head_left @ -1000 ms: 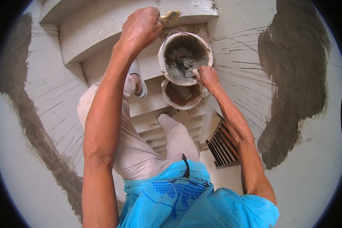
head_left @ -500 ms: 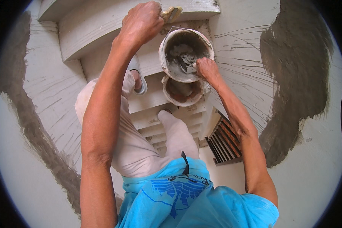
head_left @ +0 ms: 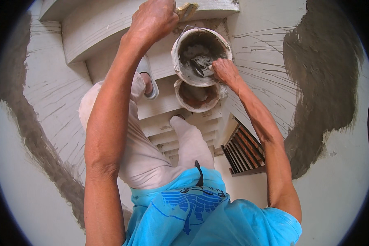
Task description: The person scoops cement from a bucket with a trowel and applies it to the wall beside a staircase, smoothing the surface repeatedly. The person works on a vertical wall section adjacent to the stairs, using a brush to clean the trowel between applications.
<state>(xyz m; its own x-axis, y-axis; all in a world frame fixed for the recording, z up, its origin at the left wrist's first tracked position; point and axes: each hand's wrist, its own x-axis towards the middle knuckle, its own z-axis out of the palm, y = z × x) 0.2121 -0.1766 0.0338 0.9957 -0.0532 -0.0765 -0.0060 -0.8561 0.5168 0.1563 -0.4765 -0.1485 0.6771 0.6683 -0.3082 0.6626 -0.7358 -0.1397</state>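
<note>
left grip (head_left: 156, 18) holds a yellowish tool (head_left: 187, 11), right grip (head_left: 226, 71) a trowel (head_left: 197, 67) in the upper bucket (head_left: 176, 59) near step's (head_left: 162, 65) right edge; walls (head_left: 336, 172) only part-mortared

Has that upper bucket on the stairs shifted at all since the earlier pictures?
No. The upper bucket keeps its place below the right end of the curved step; both slid slightly up the picture together.

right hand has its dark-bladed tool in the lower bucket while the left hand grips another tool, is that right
Not quite: the head view shows the dark-bladed tool in the right hand is inside the upper bucket, not the lower bucket. The left hand does grip another tool.
</note>
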